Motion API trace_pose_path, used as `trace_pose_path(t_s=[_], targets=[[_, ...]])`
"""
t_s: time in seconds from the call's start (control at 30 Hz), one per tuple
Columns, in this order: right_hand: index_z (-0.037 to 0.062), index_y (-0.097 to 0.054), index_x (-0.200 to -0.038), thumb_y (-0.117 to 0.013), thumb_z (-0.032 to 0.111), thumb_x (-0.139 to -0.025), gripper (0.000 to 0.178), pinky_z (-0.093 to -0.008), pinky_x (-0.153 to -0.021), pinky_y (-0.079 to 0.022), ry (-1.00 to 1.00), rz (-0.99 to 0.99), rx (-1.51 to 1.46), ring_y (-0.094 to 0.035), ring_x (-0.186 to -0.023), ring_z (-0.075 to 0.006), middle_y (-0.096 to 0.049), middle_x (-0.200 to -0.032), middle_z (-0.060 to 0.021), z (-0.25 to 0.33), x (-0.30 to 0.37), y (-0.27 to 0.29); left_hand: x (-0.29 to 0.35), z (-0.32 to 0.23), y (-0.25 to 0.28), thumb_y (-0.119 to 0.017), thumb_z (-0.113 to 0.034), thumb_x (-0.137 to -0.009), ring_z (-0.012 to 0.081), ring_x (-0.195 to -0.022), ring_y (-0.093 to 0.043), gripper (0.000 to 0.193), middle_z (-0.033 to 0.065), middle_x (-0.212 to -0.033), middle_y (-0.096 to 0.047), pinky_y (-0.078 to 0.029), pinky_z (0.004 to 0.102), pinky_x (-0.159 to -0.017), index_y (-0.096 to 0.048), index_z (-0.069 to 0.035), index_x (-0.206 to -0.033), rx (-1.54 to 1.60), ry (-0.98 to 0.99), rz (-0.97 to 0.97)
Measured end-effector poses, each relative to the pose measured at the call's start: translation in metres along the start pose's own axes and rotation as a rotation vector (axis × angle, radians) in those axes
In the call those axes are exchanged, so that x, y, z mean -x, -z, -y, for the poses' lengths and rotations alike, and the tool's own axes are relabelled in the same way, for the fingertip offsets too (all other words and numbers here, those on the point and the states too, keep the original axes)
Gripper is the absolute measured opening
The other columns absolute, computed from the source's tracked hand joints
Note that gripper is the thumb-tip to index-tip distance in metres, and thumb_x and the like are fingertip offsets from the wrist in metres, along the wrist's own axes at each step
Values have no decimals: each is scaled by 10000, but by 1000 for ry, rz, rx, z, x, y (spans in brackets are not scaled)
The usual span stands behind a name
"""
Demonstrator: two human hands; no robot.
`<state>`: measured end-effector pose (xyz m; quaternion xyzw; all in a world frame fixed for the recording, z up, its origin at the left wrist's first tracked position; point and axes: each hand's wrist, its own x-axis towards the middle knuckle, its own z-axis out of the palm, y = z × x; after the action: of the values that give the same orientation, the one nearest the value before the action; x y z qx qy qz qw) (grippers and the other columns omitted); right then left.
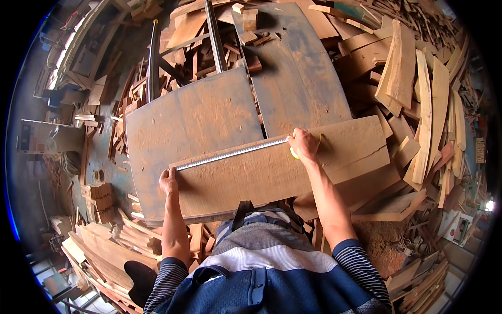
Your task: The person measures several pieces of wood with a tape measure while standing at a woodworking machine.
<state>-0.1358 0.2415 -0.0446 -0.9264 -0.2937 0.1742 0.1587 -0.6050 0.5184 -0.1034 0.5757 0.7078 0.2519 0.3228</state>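
Observation:
A wide wooden board [256, 175] lies across the near side of a metal saw table [193, 112]. Along the board's far edge stretches the white blade of a tape measure [235, 152]. At the board's left end, my left hand [168, 181] pinches the tip of the blade against the corner. My right hand [304, 145] is closed round the tape measure's body, of which only a bit of yellow shows beneath the fingers. The board's right end reaches past my right hand and has a long crack.
A second table panel [290, 68] extends away, with small wood offcuts [250, 20] at its far end. Metal rails [214, 36] stick out beyond the left panel. Stacked planks [423, 115] crowd the right, and more boards [112, 251] lie at lower left. Sawdust [384, 243] covers the floor at lower right.

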Motion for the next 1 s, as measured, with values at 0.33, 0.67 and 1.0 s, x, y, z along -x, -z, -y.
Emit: trace_pose_path(t_s=[0.33, 0.67, 1.0], targets=[[74, -682, -934, -655, 273, -875, 209, -474, -767, -549, 97, -60, -65, -704, -928, -351, -717, -970, -184, -6, 6, 2, -10, 11, -3, -778, -284, -894, 99, -796, -626, 325, 36, -892, -747, -509, 299, -777, -737, 7, -1033, -36, -13, 25], [105, -732, -919, -663, 322, -855, 237, -411, -780, -555, 292, 576, -474, -708, -860, -329, -726, -902, -144, -3, 133, 4, 10, 2, 1, -757, -289, -880, 139, -799, -639, 324, 90, -909, -749, -506, 317, -758, -717, -8, -1036, -108, -81, -14], [78, -731, -909, -648, 311, -860, 252, -426, -762, -543, 256, 545, -529, -710, -835, -348, -724, -861, -176, 0, 178, -27, 48, 4, 2, -659, -117, -970, 117, -855, -581, 182, 47, -940, -668, -484, 277, -789, -658, 23, -1086, 369, -218, 41]])
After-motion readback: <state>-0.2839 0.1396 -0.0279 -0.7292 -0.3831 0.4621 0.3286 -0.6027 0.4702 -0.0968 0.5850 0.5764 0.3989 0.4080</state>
